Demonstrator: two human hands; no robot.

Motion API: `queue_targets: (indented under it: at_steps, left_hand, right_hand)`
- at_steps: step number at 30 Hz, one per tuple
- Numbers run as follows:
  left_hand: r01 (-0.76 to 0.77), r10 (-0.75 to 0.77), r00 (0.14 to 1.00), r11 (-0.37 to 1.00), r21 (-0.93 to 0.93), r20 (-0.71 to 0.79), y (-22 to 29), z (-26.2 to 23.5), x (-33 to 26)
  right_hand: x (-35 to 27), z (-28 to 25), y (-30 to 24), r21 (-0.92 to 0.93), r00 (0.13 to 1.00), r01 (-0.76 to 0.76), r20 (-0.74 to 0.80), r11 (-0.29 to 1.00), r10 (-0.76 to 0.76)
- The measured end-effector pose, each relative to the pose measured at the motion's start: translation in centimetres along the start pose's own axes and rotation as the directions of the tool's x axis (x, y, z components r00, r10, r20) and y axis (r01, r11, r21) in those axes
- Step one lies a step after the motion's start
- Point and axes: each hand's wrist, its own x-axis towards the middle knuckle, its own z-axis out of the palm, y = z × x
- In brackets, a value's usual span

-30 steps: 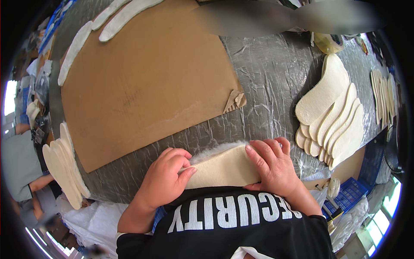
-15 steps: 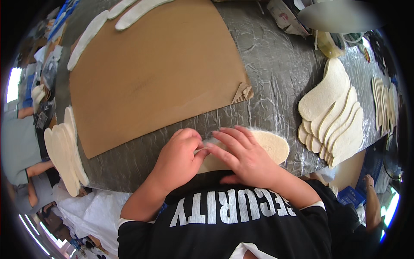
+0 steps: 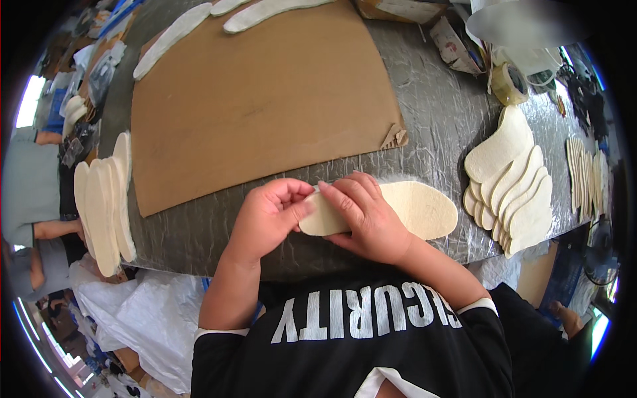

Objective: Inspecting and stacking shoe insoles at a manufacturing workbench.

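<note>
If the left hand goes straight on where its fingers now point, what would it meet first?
The left hand would probably meet the cream insole first, at its left end, with the right hand just beyond; depth there is unclear.

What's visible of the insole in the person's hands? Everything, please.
The insole is cream, long and flat with rounded ends, its face felt-like, with whitish fluff along the far edge. It lies roughly crosswise, plain face up, on the table's near side, below the cardboard. The right hand grips across it, hiding part; the left hand is at its left end, thumb blurred. Whether it touches the table is unclear.
</note>
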Motion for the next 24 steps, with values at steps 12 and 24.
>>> queue_targets:
  at_steps: [12, 24]
  left_hand:
    - [0.111, -0.168, 0.983, 0.871, -0.479, -0.077, -3.7, -1.0, -1.6]
    - [0.012, -0.063, 0.981, 0.965, -0.260, -0.186, -5.0, -0.6, -0.3]
  right_hand:
    - [0.5, 0.6, -0.2, 0.148, 0.986, -0.123, -0.096, 0.981, 0.138]
    - [-1.3, -0.1, 0.5, 0.142, 0.976, 0.056, -0.217, 0.988, -0.024]
